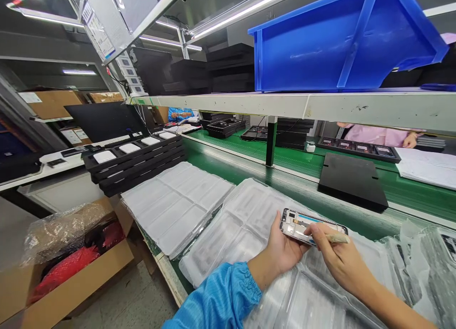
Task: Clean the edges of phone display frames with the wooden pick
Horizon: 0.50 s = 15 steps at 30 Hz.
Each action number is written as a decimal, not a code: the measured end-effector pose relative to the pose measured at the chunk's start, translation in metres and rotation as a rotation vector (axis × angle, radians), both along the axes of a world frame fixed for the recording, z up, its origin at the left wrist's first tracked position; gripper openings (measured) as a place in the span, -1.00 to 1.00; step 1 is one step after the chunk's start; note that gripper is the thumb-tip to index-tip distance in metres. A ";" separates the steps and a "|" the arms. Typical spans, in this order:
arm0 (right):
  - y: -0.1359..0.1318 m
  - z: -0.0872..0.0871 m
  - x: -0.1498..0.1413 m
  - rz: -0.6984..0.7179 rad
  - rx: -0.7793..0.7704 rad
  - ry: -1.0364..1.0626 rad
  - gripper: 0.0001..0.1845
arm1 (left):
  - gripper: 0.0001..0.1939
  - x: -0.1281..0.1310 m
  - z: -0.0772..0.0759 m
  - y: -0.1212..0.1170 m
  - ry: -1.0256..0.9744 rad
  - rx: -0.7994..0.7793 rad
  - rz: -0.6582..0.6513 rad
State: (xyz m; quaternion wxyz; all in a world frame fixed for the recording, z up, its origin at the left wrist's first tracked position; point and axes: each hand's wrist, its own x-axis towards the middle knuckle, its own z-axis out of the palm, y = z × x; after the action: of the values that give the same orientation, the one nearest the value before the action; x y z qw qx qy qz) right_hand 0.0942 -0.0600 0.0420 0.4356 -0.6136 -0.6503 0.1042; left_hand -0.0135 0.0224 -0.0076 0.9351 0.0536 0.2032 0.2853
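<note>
My left hand (285, 246) is closed under and around the near end of an opened phone body (297, 223), holding it tilted above the plastic trays. The phone's inner side faces up, showing a silver frame, a blue strip and a flex cable. My right hand (338, 260) is over the phone, its fingers pinched close to the inner surface. A short beige stick-like tool (338, 238) pokes out from that grip; its tip is hidden by my fingers. Beneath both hands lie clear plastic trays (228, 234) with rectangular pockets.
Another stack of plastic trays (178, 196) lies to the left, by black foam trays (142, 160) holding white pieces. A black box (351, 179) stands beyond my hands; bagged parts (420, 267) are at right. Overhead, a shelf (228, 103) carries a blue bin (331, 43). A co-worker's pink sleeve (374, 133) shows behind.
</note>
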 end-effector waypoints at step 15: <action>0.006 -0.011 0.007 0.185 -0.164 0.092 -0.64 | -0.25 -0.004 0.002 0.000 0.001 -0.007 0.007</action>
State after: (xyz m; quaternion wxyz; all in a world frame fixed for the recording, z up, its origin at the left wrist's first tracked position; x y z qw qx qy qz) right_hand 0.1017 -0.0542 0.0308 0.4018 -0.5791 -0.6728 0.2248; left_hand -0.0172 0.0228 -0.0058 0.9343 0.0496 0.2048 0.2877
